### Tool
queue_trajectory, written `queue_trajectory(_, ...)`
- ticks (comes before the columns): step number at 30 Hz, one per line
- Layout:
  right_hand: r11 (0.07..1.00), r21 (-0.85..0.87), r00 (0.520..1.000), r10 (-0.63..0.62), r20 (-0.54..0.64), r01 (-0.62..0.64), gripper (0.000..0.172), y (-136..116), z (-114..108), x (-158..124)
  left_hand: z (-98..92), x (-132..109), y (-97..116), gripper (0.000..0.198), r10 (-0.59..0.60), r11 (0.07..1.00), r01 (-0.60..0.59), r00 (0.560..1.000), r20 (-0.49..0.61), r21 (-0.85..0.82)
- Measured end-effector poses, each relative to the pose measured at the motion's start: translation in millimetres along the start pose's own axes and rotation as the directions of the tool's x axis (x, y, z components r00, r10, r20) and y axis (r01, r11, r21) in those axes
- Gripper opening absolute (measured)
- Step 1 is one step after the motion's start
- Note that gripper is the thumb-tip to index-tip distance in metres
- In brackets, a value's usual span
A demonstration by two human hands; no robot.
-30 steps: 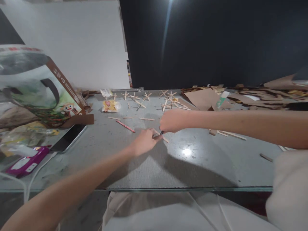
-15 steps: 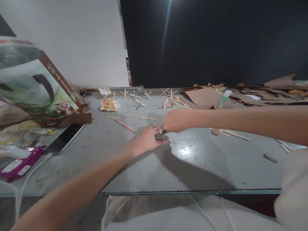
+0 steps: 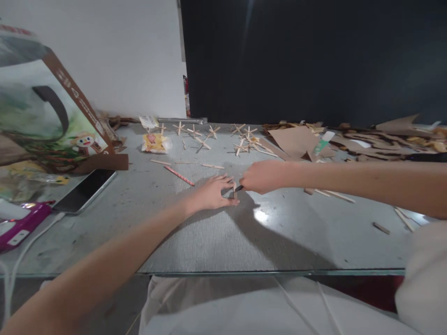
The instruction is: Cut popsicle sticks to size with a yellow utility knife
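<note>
Head view: our left grip (image 3: pixel 209 193) clamps a flat tan wooden stick (image 3: pixel 235 192); our right grip (image 3: pixel 261 177), a slim black tool (image 3: pixel 239 188).

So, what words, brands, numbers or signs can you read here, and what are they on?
None reads clearly.
Large printed package: red marks along its top, pale marks down its brown edge, too blurred.
Yellow packet: printed, too small.
Green-and-white tube: any lettering too small.

Dim, cool light overall, with a small glare patch (image 3: pixel 260 216) on the tabletop (image 3: pixel 195 246) right of centre, soft shadow (image 3: pixel 282 242) below the right hand (image 3: pixel 261 177), faint streak on the black panel (image 3: pixel 296 60) at top, left forearm (image 3: pixel 115 253) slightly blurred, edges stretched wide-angle.
</note>
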State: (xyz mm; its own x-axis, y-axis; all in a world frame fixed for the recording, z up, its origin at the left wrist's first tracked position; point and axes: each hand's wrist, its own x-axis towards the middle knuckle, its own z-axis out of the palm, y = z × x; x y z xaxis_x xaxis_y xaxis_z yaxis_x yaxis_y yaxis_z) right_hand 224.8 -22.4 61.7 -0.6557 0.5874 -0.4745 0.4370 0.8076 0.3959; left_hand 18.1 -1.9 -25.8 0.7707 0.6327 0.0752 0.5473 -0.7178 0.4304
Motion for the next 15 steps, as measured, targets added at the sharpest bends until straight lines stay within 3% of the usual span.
queue_trajectory(8, 0.999, -0.013, 0.997, 0.044, 0.055, -0.043, 0.021, -12, -33, 14, -1.4, -1, 4, 0.043, 0.103, 0.994, -0.105, 0.992, -0.076, -0.015)
queue_trajectory(15, 0.986, 0.142, 0.996, 0.083, 0.008, -0.084, 0.023, -6, -8, 8, 2.1, 0, 3, 0.061, -0.008, 1.000, 0.008, 0.999, -0.050, 0.018)
